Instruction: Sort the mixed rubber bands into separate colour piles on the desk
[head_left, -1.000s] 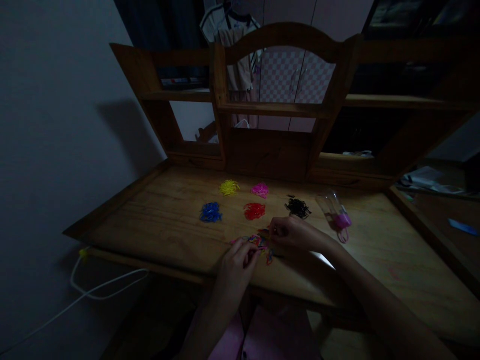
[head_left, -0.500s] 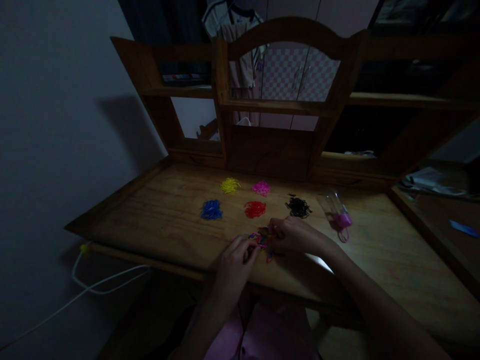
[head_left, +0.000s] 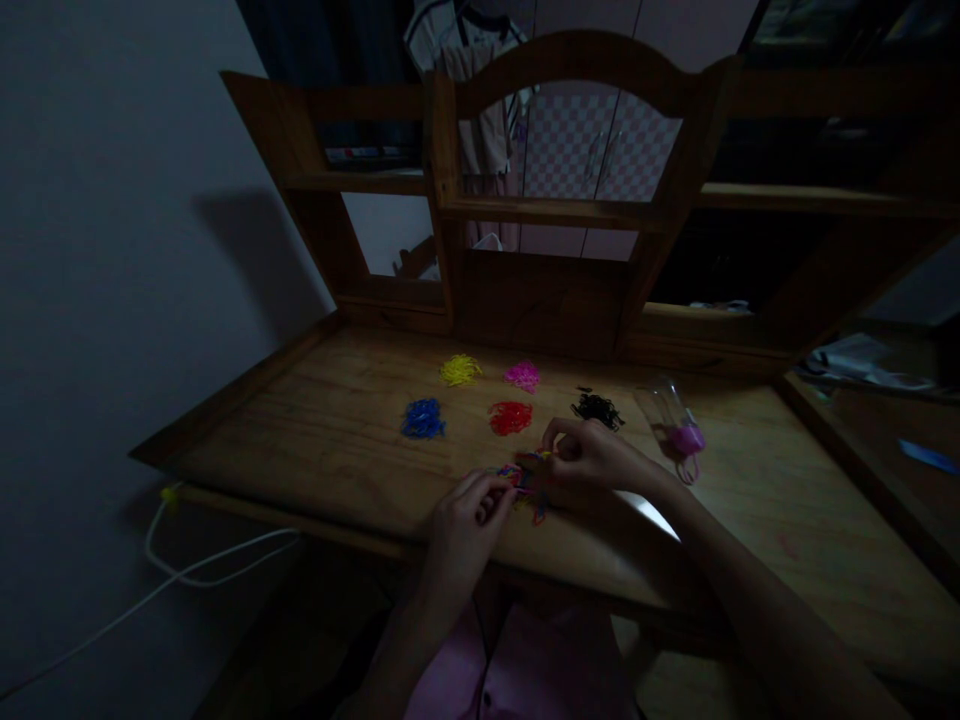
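My left hand is closed in a pinch at the near side of a small mixed-colour pile of rubber bands, with a pink band showing at its fingertips. Across the pile, my right hand pinches a few rubber bands, yellow among them, a little above the wood. Beyond the hands lie sorted heaps: blue bands, red bands, yellow bands, pink bands and black bands. My right hand partly covers the mixed pile, so its full extent is hidden.
A clear bottle with a pink cap and loop lies on the wooden desk at the right. A shelf unit rises along the back edge. Below the left front edge hangs a white cable. The room is dim.
My right hand has lifted slightly away from the mixed pile, with bands between its fingertips. My left hand stays almost in place. The view has tilted down slightly.
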